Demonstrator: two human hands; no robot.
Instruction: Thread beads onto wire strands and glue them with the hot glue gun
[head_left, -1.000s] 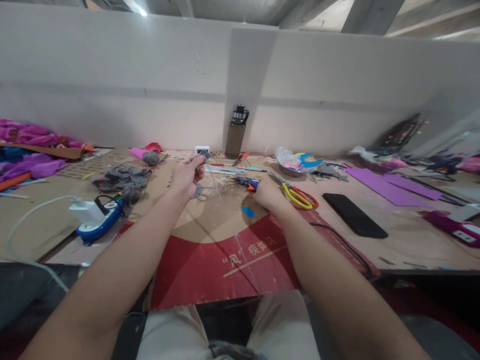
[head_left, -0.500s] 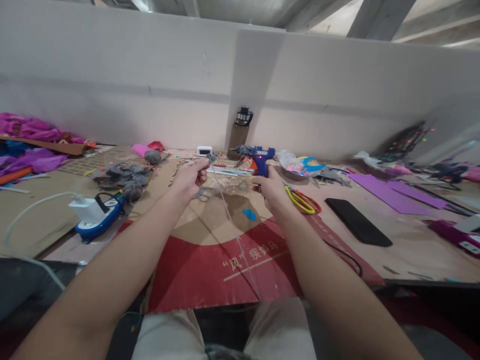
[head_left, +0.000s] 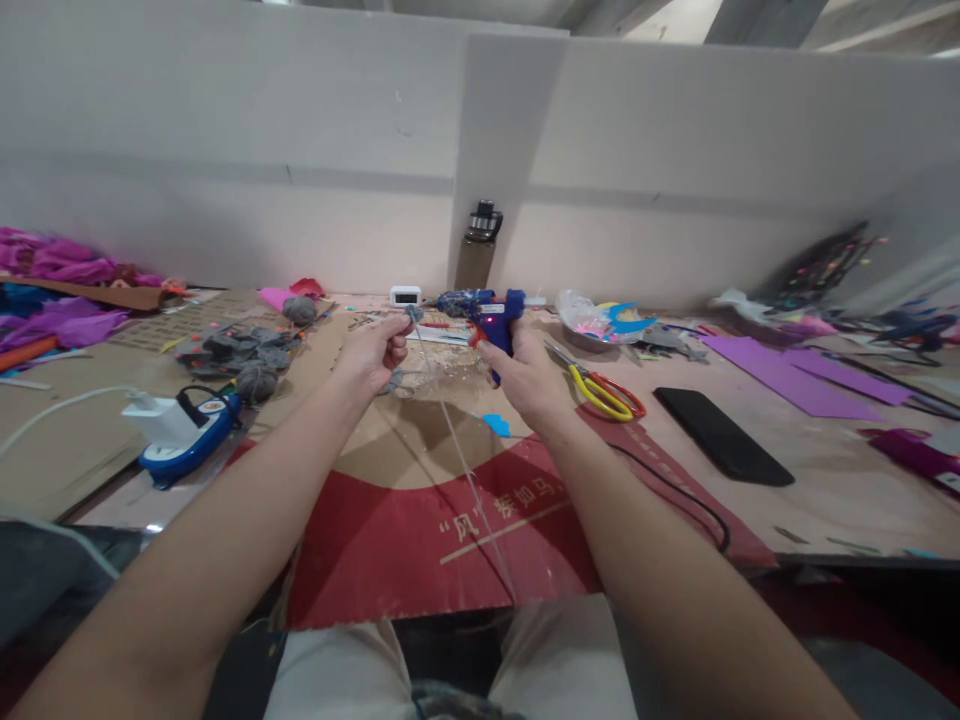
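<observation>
My left hand (head_left: 371, 352) is closed in a pinch on the top of a thin clear stick (head_left: 459, 455) that slants down toward my lap; a small grey tuft (head_left: 412, 313) sits at its tip. My right hand (head_left: 525, 378) is wrapped round a blue hot glue gun (head_left: 491, 312), lifted off the table, its nozzle pointing left toward the grey tuft. A black cord (head_left: 679, 493) trails from the gun along my right forearm. Both hands hover over a red and brown cardboard sheet (head_left: 420, 530).
Yellow and orange scissors (head_left: 600, 390) and a black phone (head_left: 722, 436) lie right of my hands. Grey yarn balls (head_left: 256, 380), a blue device with a white charger (head_left: 184, 440), a dark bottle (head_left: 477, 250), a white clock (head_left: 406, 295), purple sheets (head_left: 787, 375).
My right hand picked the glue gun up off the table and swung its nozzle left toward the stick's tip. My left hand stayed pinched on the stick.
</observation>
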